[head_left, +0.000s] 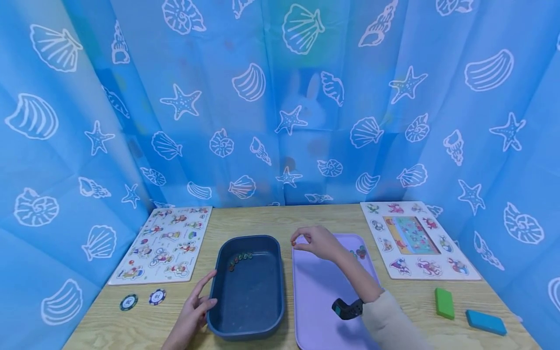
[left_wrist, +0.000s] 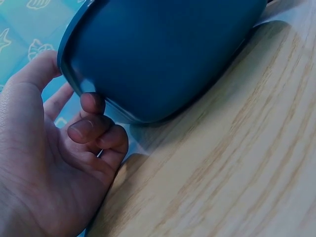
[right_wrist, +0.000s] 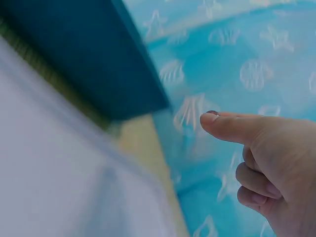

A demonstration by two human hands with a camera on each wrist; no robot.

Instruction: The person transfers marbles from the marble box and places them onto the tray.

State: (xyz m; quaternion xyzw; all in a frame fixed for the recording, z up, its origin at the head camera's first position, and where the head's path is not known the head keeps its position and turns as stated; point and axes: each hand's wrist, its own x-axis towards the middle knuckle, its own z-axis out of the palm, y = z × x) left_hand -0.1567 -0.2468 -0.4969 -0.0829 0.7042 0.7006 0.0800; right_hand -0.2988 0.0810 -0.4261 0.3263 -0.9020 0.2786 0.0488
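Observation:
My left hand [head_left: 195,307] holds the left side of a dark blue rectangular bin [head_left: 280,291], thumb at the rim. In the left wrist view several fingers of the left hand [left_wrist: 64,143] are curled beside the bin's wall [left_wrist: 163,59]. Above the far left corner of a lilac tray [head_left: 312,291], my right hand [head_left: 321,241] pinches a small reddish bead-like piece [head_left: 293,243] between thumb and forefinger. Mostly hidden by the fingertips, that piece [right_wrist: 213,112] looks dark in the right wrist view. Several small green and reddish pieces [head_left: 238,259] lie inside the bin; a few similar pieces [head_left: 360,252] are on the tray.
A picture board [head_left: 162,243] lies at the left, and another board [head_left: 420,243] at the right. Two poker chips [head_left: 157,296] are at the front left. A green block [head_left: 444,303] and a blue block [head_left: 485,322] lie front right. Behind the table hangs a blue curtain [head_left: 271,160].

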